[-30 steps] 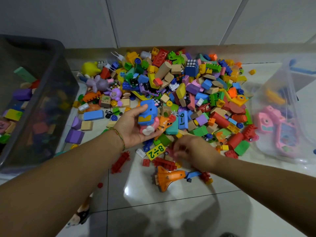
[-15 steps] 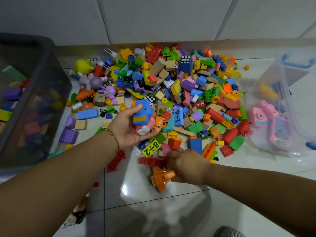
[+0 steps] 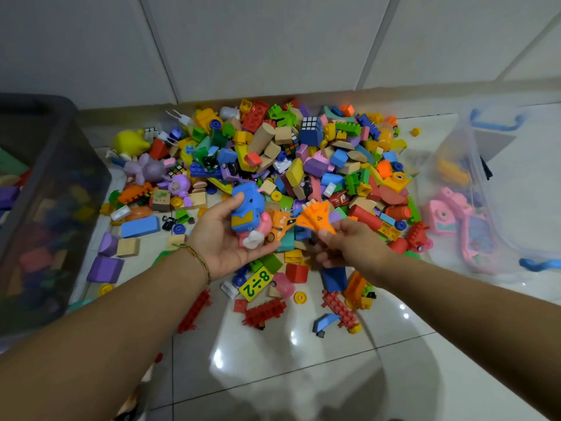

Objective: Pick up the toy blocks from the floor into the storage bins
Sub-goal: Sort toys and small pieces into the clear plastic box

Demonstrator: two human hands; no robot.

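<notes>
A blue toy (image 3: 247,208) and smaller pieces are cupped in the left hand (image 3: 221,250), fingers curled round them. An orange plane toy (image 3: 317,220) is pinched in the right hand (image 3: 349,247), its long axis slanted toward the left hand's load. The block pile (image 3: 303,165) is spread on the floor (image 3: 273,360) just beyond. The dark bin (image 3: 60,177) lies nearer the left hand, the clear bin (image 3: 491,165) nearer the right.

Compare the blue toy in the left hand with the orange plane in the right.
The blue toy is chunky and rounded; the orange plane is flat and winged. The blue toy sits in the left hand beside a pink toy; the right hand pinches the orange plane. Both are held above the pile.
</notes>
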